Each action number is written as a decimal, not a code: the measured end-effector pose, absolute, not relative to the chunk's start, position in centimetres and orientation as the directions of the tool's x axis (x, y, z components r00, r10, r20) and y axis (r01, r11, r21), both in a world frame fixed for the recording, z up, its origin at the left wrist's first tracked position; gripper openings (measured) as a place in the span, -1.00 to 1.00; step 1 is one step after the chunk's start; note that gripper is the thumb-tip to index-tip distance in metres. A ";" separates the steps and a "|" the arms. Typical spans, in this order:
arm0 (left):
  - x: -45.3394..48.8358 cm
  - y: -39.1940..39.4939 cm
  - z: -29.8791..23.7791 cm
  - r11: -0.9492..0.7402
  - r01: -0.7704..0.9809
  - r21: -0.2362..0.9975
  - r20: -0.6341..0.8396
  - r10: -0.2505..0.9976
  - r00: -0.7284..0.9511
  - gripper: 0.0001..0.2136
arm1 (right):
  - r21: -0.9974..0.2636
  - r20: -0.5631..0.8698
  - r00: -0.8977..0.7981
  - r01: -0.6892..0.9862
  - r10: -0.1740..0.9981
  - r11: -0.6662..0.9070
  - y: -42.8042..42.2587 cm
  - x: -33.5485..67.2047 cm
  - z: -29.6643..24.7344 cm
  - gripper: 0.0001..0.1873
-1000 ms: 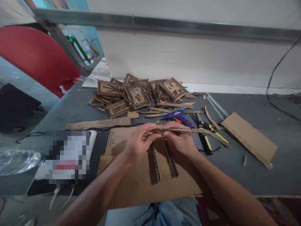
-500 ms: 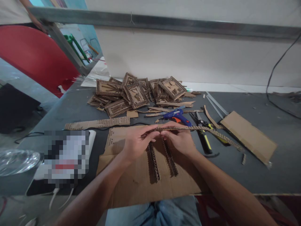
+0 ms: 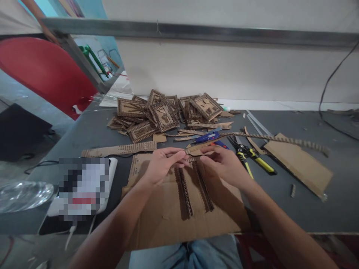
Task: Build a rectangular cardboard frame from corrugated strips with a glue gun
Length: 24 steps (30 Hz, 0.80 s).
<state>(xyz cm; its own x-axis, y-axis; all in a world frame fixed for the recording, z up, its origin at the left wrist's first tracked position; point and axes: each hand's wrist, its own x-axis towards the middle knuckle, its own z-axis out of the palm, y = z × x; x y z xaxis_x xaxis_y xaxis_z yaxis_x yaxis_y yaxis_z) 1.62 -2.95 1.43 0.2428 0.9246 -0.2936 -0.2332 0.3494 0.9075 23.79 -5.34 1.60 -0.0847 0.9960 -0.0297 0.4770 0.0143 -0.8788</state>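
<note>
A long corrugated cardboard strip (image 3: 269, 137) runs out to the right above the tools, its far end blurred. My left hand (image 3: 166, 163) is closed with thumb and fingertips on the near part of this strip. My right hand (image 3: 224, 164) curls its fingers on the strip a little to the right, leaving a small gap between the hands. Beneath them lies a flat cardboard sheet (image 3: 157, 224). Two dark corrugated strips (image 3: 185, 198) stand on it side by side, their far ends partly hidden by my fingers.
Behind my hands are a blue glue gun (image 3: 207, 137) and yellow-black cutting pliers (image 3: 260, 162). Framed cardboard pieces (image 3: 164, 116) are heaped at the back. A cardboard piece (image 3: 303, 160) lies right; a blurred-out device (image 3: 84, 186) and clear bottle (image 3: 25, 196) are left.
My hands have moved apart slightly. The strip's long free end has swung up and away, now reaching further right. The view has shifted slightly.
</note>
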 end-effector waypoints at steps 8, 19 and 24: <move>1.2 -2.5 1.1 0.424 -0.252 0.870 -0.353 0.892 0.281 -0.69 | -0.148 0.149 0.317 0.944 0.936 -0.296 -11.8 34.4 -2.4 -0.09; 1.0 -2.5 1.8 0.445 -0.239 0.863 -0.369 0.878 0.304 -0.73 | 0.043 -0.113 0.242 0.970 0.964 -0.239 -9.2 37.0 -2.0 -0.22; 1.0 -2.5 2.1 0.477 -0.285 0.832 -0.393 0.868 0.305 -0.77 | -0.028 -0.127 0.289 0.955 0.949 -0.294 -9.5 37.8 0.0 -0.43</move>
